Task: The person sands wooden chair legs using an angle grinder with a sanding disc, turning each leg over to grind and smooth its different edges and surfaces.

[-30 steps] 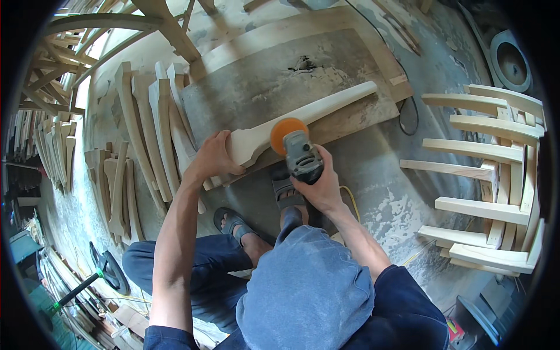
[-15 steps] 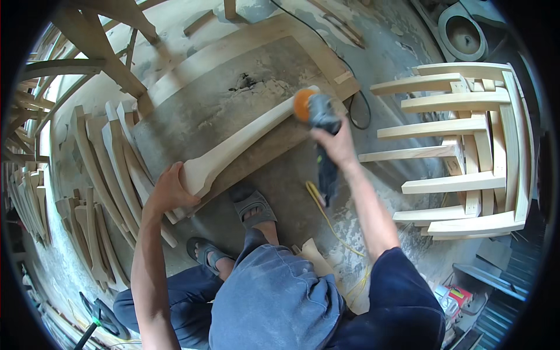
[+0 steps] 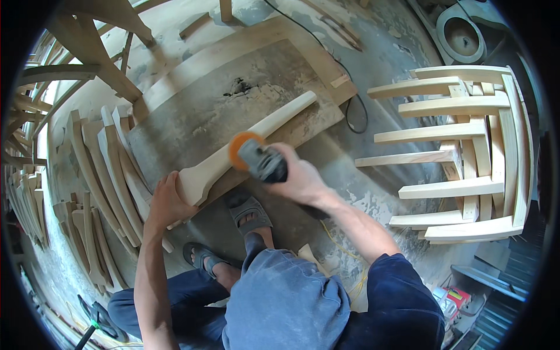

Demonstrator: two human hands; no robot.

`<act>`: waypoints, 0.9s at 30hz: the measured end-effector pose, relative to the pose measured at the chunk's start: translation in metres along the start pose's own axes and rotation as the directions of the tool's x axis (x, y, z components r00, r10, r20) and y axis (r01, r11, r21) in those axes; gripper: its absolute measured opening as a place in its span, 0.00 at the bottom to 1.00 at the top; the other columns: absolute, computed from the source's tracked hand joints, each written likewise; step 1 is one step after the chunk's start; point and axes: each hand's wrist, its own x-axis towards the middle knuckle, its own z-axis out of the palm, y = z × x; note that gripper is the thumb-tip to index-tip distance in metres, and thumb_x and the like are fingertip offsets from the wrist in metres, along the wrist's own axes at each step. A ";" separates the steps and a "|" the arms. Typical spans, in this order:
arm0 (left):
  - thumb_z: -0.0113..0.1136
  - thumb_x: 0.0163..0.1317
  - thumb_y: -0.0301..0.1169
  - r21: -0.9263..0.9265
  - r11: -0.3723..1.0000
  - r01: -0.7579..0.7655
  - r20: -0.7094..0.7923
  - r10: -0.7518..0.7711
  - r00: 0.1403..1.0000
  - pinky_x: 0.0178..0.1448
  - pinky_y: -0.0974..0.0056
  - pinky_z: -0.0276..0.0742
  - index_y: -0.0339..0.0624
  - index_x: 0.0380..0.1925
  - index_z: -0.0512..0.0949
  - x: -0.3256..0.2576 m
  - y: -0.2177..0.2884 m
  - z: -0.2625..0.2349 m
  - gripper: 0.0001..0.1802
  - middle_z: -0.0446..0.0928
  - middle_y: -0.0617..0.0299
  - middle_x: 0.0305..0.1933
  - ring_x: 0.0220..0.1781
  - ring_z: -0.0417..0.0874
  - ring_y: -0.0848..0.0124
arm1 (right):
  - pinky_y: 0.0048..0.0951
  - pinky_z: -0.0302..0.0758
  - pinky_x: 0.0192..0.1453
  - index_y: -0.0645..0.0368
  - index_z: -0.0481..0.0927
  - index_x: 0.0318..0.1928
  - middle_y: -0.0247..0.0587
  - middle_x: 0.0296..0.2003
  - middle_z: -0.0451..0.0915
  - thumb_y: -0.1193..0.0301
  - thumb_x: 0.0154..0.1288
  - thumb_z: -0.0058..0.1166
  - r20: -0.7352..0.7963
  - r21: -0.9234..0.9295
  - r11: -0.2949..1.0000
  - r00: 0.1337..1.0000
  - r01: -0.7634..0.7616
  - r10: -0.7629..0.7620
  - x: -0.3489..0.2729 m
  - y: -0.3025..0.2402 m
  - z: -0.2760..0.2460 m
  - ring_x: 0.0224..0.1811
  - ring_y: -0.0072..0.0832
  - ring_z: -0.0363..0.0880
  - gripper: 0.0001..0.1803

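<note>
A pale curved wooden leg (image 3: 256, 137) lies slanted across a dusty work board (image 3: 192, 122). My left hand (image 3: 166, 201) grips its thick near end. My right hand (image 3: 300, 178) holds a grey angle grinder (image 3: 262, 163); its orange sanding disc (image 3: 239, 149) rests against the middle of the leg. The grinder's black cord (image 3: 350, 105) runs off over the floor to the far side.
A row of similar curved wooden legs (image 3: 99, 175) leans at the left. A slatted wooden chair frame (image 3: 466, 146) lies at the right. My feet in grey sandals (image 3: 248, 210) stand under the board. A round bucket (image 3: 461, 38) sits at the top right.
The grinder has come back from the leg's far end to its middle, nearer to me. My left hand still holds the thick end. The view has shifted a little.
</note>
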 end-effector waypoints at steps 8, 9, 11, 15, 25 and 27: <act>0.84 0.31 0.41 0.010 1.000 -0.018 0.011 0.018 1.000 0.72 0.47 0.77 0.32 0.66 0.73 0.003 0.004 0.003 0.57 0.81 0.39 0.59 0.64 0.80 0.42 | 0.33 0.83 0.52 0.65 0.68 0.69 0.42 0.45 0.83 0.65 0.60 0.74 -0.491 0.207 0.978 0.865 0.000 0.104 0.038 0.062 -0.114 0.45 0.27 0.83 0.41; 0.83 0.32 0.38 0.052 0.998 -0.032 -0.018 0.033 0.999 0.71 0.47 0.78 0.32 0.66 0.73 0.000 0.007 0.006 0.54 0.81 0.40 0.58 0.63 0.80 0.41 | 0.33 0.82 0.53 0.66 0.68 0.70 0.44 0.47 0.83 0.64 0.59 0.75 -0.496 0.192 0.977 0.849 -0.098 0.183 0.037 0.056 -0.108 0.47 0.28 0.83 0.42; 0.83 0.34 0.36 0.098 0.994 -0.042 -0.058 0.048 0.997 0.70 0.47 0.78 0.32 0.65 0.73 -0.007 0.011 0.013 0.52 0.80 0.40 0.57 0.61 0.80 0.40 | 0.40 0.79 0.68 0.60 0.63 0.75 0.55 0.56 0.83 0.57 0.55 0.78 -0.316 0.048 0.987 0.935 -0.156 0.163 0.017 0.037 -0.082 0.60 0.42 0.84 0.53; 0.80 0.37 0.31 0.107 0.992 -0.069 -0.185 0.088 0.979 0.67 0.45 0.78 0.33 0.64 0.72 -0.013 0.013 0.024 0.48 0.79 0.41 0.56 0.59 0.79 0.39 | 0.48 0.75 0.73 0.51 0.62 0.77 0.64 0.58 0.85 0.57 0.57 0.77 0.052 0.001 1.000 0.999 -0.012 0.012 -0.002 -0.002 -0.026 0.65 0.63 0.82 0.51; 0.80 0.37 0.32 0.115 0.992 -0.049 -0.185 0.069 0.980 0.66 0.45 0.78 0.34 0.63 0.71 -0.016 0.023 0.017 0.48 0.79 0.42 0.54 0.59 0.79 0.41 | 0.32 0.82 0.50 0.68 0.76 0.59 0.43 0.45 0.84 0.65 0.60 0.75 -0.518 0.306 0.951 0.830 -0.049 0.209 0.037 0.074 -0.135 0.43 0.29 0.84 0.32; 0.82 0.38 0.35 0.122 0.990 -0.067 -0.150 0.085 0.985 0.66 0.45 0.79 0.34 0.64 0.74 -0.013 0.020 0.013 0.48 0.81 0.42 0.54 0.59 0.80 0.41 | 0.32 0.81 0.51 0.68 0.80 0.55 0.42 0.43 0.85 0.66 0.63 0.75 -0.412 0.559 0.826 0.841 -0.071 0.351 0.016 0.091 -0.135 0.44 0.30 0.84 0.26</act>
